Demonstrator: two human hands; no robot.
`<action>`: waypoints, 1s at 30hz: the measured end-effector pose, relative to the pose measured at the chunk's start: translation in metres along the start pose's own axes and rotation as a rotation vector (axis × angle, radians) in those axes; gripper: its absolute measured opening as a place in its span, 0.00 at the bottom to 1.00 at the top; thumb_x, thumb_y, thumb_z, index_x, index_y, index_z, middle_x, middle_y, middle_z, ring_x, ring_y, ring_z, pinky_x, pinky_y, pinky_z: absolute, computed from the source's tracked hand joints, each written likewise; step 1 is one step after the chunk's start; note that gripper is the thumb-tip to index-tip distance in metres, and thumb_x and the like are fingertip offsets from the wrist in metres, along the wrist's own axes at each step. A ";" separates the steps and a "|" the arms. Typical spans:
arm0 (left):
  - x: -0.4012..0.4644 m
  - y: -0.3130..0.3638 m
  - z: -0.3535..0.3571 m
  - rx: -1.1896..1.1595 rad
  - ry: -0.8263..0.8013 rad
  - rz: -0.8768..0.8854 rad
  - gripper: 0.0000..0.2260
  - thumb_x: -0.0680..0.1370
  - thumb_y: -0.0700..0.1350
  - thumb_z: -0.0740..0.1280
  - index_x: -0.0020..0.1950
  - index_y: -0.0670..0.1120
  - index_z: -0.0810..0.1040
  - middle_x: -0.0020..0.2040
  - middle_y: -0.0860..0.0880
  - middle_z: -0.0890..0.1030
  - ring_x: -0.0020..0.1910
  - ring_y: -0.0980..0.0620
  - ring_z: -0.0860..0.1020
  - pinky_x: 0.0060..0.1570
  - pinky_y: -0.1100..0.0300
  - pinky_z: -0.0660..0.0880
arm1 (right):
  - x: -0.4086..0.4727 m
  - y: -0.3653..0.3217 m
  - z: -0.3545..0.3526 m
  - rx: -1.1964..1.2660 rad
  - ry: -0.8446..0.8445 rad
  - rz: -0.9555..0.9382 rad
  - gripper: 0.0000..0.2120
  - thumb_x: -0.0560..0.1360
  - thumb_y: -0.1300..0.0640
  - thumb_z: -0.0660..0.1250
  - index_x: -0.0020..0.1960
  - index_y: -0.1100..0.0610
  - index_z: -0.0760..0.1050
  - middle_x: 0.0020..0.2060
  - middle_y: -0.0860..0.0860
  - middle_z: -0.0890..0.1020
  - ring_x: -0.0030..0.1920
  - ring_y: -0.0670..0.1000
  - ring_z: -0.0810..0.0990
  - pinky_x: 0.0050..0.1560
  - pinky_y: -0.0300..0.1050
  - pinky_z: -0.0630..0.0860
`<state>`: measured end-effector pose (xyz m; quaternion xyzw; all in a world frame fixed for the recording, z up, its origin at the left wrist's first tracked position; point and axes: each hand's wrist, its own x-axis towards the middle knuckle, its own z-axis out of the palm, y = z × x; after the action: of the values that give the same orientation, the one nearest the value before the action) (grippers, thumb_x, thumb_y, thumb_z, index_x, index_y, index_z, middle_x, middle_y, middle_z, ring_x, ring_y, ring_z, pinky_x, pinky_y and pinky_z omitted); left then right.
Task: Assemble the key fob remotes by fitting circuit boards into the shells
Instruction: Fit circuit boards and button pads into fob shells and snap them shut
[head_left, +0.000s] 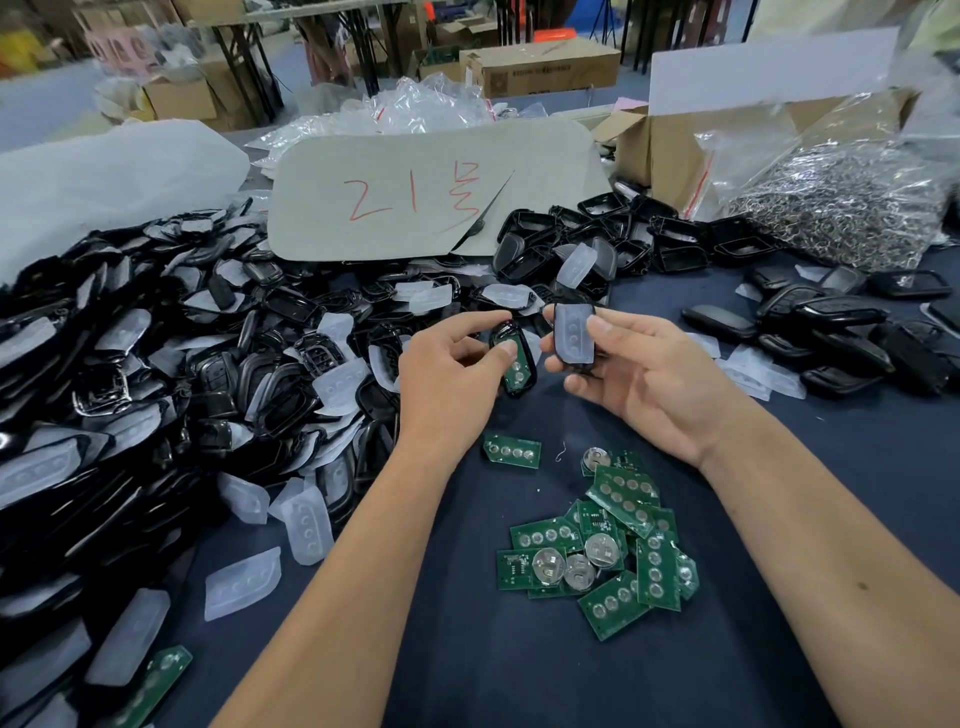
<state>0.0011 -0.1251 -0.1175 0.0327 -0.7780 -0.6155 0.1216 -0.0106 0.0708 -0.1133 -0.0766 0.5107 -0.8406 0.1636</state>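
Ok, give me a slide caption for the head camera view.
Left hand holds board-fitted shell; right hand holds mating shell.

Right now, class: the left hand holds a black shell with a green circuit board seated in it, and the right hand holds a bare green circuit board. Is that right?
Not quite. The head view shows the right hand holding a black shell with a translucent button pad, not a bare board. The left hand does hold a shell with a green circuit board in it.

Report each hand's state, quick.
Left hand: holding a black shell with a green board in it.
Right hand: holding a shell with a clear pad.
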 end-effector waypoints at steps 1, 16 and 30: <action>0.000 -0.002 0.000 0.047 0.010 0.025 0.12 0.76 0.44 0.74 0.56 0.58 0.86 0.36 0.51 0.84 0.36 0.56 0.80 0.45 0.52 0.82 | 0.001 0.002 0.000 -0.020 0.015 -0.001 0.14 0.84 0.63 0.60 0.65 0.69 0.77 0.50 0.61 0.86 0.45 0.52 0.85 0.43 0.41 0.81; -0.001 -0.003 0.002 0.316 -0.032 0.165 0.12 0.77 0.45 0.74 0.58 0.57 0.86 0.31 0.58 0.72 0.31 0.59 0.71 0.37 0.66 0.66 | 0.008 0.015 0.006 -0.418 0.368 -0.143 0.07 0.81 0.65 0.69 0.51 0.54 0.80 0.43 0.54 0.89 0.37 0.61 0.88 0.38 0.45 0.85; 0.000 0.007 -0.005 0.292 0.152 0.133 0.11 0.77 0.42 0.72 0.58 0.53 0.86 0.32 0.56 0.79 0.37 0.62 0.78 0.38 0.75 0.70 | 0.040 -0.001 0.035 -1.281 0.540 -0.503 0.02 0.75 0.59 0.74 0.45 0.54 0.86 0.38 0.47 0.85 0.36 0.42 0.78 0.41 0.36 0.76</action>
<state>0.0034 -0.1287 -0.1101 0.0449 -0.8482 -0.4824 0.2143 -0.0380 0.0283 -0.0974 -0.0624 0.8909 -0.3793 -0.2420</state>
